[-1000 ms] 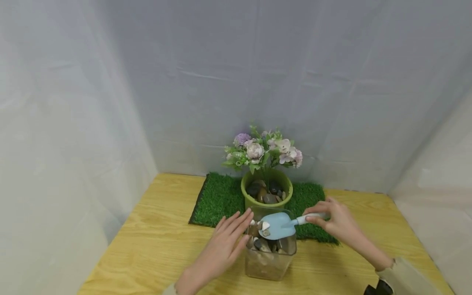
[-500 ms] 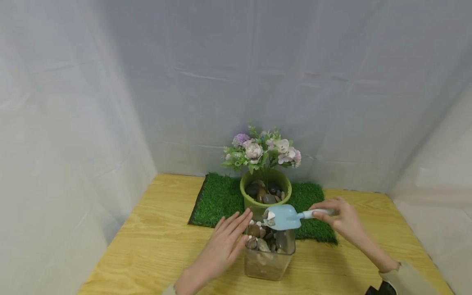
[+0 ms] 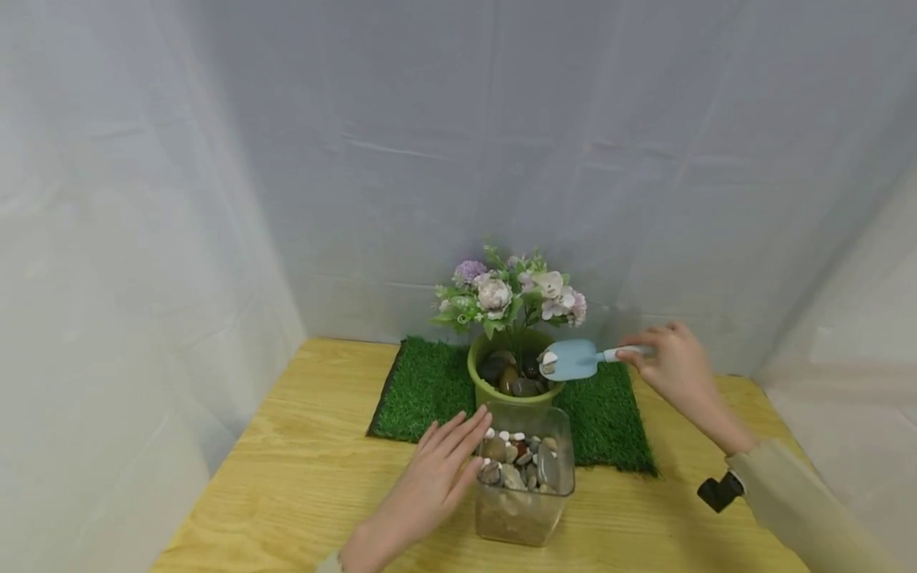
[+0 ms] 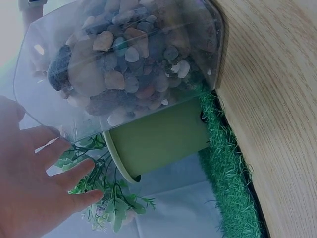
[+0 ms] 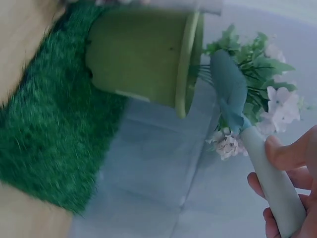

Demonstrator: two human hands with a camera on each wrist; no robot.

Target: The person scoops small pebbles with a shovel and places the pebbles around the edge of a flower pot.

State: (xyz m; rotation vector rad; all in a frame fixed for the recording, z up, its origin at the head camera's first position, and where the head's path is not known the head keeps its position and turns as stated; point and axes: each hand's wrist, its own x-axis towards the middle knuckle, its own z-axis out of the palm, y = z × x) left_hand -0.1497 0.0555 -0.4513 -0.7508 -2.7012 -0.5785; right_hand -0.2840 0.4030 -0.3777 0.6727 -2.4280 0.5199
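A small blue trowel (image 3: 573,360) with a pale handle (image 5: 273,178) is gripped by my right hand (image 3: 673,368). Its blade carries a few pebbles (image 3: 548,362) and hangs over the right rim of a green flowerpot (image 3: 517,395). That pot contains dark and brown stones and a bunch of artificial flowers (image 3: 494,296). In front of it stands a clear plastic container (image 3: 526,513), with mixed pebbles (image 3: 512,465) inside. My left hand (image 3: 430,485) rests against the container's left side, fingers extended, as the left wrist view (image 4: 44,178) also shows.
The pot stands on a green artificial grass mat (image 3: 423,390), which lies on a wooden table (image 3: 315,446). White sheeting (image 3: 458,159) encloses the back and both sides. The container sits close against the pot's front.
My right hand has lifted the trowel with its pebbles out of the container and moved it away from me, up over the pot's right rim. My left hand has stayed in place.
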